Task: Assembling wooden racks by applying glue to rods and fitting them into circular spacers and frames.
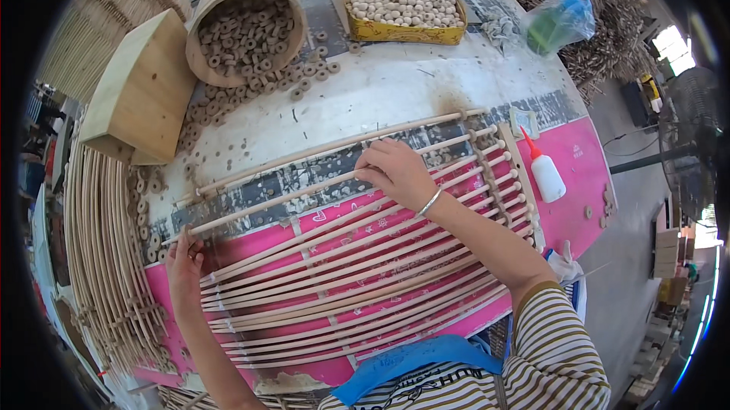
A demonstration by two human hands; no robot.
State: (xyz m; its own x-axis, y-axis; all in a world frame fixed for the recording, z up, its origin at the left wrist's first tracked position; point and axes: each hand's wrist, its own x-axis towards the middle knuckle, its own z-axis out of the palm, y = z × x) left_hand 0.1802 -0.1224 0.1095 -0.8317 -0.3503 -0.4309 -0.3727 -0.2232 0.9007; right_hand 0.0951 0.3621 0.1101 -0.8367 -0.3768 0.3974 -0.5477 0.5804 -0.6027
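A long, thin wooden rod [281, 199] lies slantwise across the table under both my hands. Around its left end the fingers of my left hand [185, 262] are pinched. My right hand [391, 170], with a silver bangle at the wrist, grips the same rod near its middle. Nearer to me several more rods [342, 277] fan out side by side, with round beads [517, 186] on their right ends. A row of small wooden rings [490, 178] crosses them near those ends. Just beyond my hands lies another rod [304, 155].
A tipped wooden tub [201, 68] spills wooden rings at the far left, beside a wooden box [141, 83]. A yellow tray [411, 34] holds round beads. At the right stand a white glue bottle [549, 178] with a red tip and a fan [688, 136]. Bundled rods [103, 235] hang left.
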